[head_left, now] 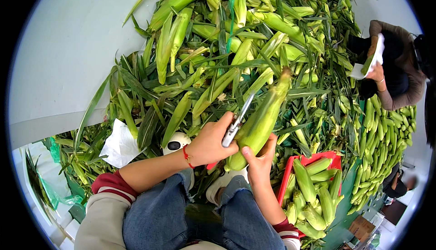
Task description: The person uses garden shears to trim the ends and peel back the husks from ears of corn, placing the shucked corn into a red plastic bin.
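A large ear of corn (262, 120) in its green husk slants in front of me, its cut stalk end pointing up and away. My right hand (260, 161) is closed around its lower part, with the thumb lying on the husk. In my left hand (211, 138) is a silver knife (233, 131), its narrow blade pointing up along the left side of the ear. The fingers are wrapped round the handle. Whether the blade touches the husk I cannot tell.
Unhusked corn and loose leaves (218, 63) heap up ahead. A red crate (336, 159) of trimmed ears stands by my right knee. White paper (119, 144) lies at left. At far right, a person (399, 59) holds something white near a long pile of ears (379, 145).
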Available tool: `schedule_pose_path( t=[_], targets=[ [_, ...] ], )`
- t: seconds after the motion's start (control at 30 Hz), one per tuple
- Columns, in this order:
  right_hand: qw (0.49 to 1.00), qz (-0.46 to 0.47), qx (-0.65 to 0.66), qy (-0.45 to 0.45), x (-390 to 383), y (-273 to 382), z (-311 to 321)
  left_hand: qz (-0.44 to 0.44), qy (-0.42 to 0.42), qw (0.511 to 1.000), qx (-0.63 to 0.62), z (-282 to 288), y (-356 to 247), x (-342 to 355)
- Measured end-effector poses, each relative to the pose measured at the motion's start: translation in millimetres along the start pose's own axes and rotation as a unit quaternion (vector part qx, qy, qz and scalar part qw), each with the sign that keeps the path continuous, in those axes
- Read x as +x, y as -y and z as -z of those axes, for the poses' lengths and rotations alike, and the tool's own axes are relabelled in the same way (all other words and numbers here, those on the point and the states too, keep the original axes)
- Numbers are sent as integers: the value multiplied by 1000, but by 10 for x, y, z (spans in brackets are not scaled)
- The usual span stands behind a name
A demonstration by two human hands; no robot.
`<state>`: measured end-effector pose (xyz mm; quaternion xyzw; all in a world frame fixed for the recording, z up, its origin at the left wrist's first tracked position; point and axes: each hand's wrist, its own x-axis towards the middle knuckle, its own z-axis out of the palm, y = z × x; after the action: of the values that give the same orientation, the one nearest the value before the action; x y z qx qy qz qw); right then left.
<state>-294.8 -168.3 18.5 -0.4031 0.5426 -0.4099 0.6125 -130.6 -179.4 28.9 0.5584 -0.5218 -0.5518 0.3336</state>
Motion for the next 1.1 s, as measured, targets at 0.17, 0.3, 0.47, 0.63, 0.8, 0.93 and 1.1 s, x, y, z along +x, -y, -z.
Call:
schedule_pose_path(
  t=[0.17, 0.3, 0.47, 0.63, 0.8, 0.93, 1.1],
  targets=[
    [978, -72, 197, 14, 63, -57, 82, 92, 26, 963, -254, 9, -37, 13],
    [955, -106, 273, 54, 81, -139, 154, 111, 59, 950, -285, 19, -98, -34],
    [923, -167, 345, 41, 58, -350, 218, 149, 49, 899, -408, 46, -154, -39],
    [925, -165, 338, 63, 62, -322, 248, 150, 39, 894, -421, 42, -52, -71],
    [930, -133, 334, 82, 56, -233, 262, 100, 58, 966, -230, 53, -74, -88],
    [938, -121, 317, 77, 27, -165, 171, 89, 75, 984, -136, 46, -140, -135],
    [972, -85, 204, 79, -22, -234, 200, -13, -2, 998, -53, -15, -177, -59]
  ],
)
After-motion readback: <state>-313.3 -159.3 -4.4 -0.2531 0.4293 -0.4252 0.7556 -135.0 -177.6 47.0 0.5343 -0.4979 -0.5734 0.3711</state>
